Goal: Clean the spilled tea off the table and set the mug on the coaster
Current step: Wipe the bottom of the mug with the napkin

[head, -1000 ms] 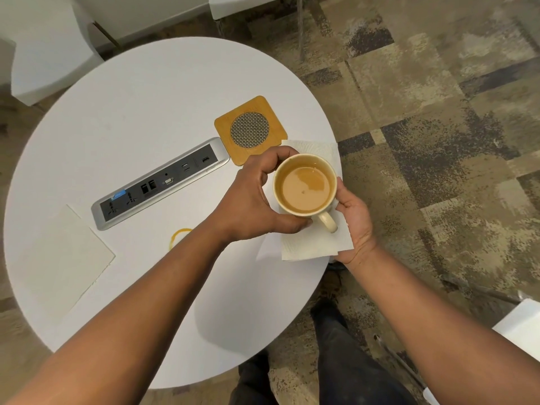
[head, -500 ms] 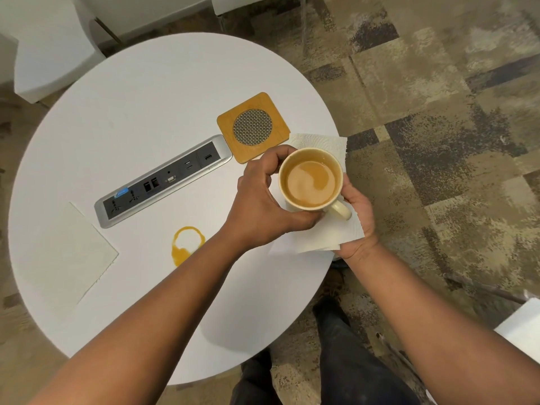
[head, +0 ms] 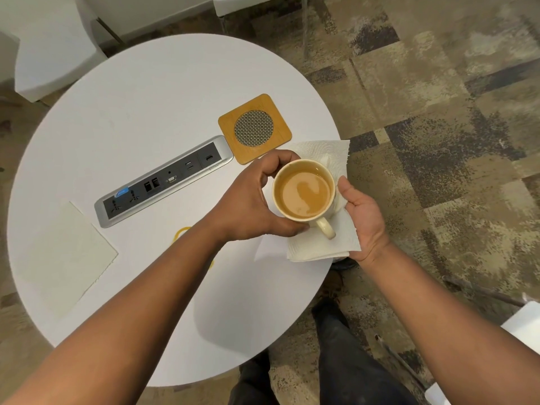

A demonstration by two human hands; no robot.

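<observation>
Cream-coloured and nearly full of milky tea, the mug (head: 304,191) is held near the right edge of the round white table (head: 146,112), its handle (head: 325,228) pointing toward the person. Whether its base rests on anything or is lifted cannot be told from above. The left hand (head: 248,204) wraps the mug's left side, its fingers (head: 282,159) curled round the far wall and the thumb pressed below the near rim, so they are clamped on the mug. The right hand (head: 363,216) lies palm up just beside the mug's right side, its fingers hidden under a white paper towel (head: 321,244) that spreads beneath the mug and sticks out past the table's edge; whether they grip the towel cannot be told. Just beyond the mug, toward the far right edge, lies the square wooden coaster (head: 254,129) with a round mesh centre, bare and apart from the mug. Its left corner nearly touches a silver power strip (head: 163,181) set into the table's middle. A yellow-brown tea ring (head: 182,230) shows on the table near the front, mostly covered by the left forearm. A pale napkin (head: 62,258) lies flat at the left edge.
</observation>
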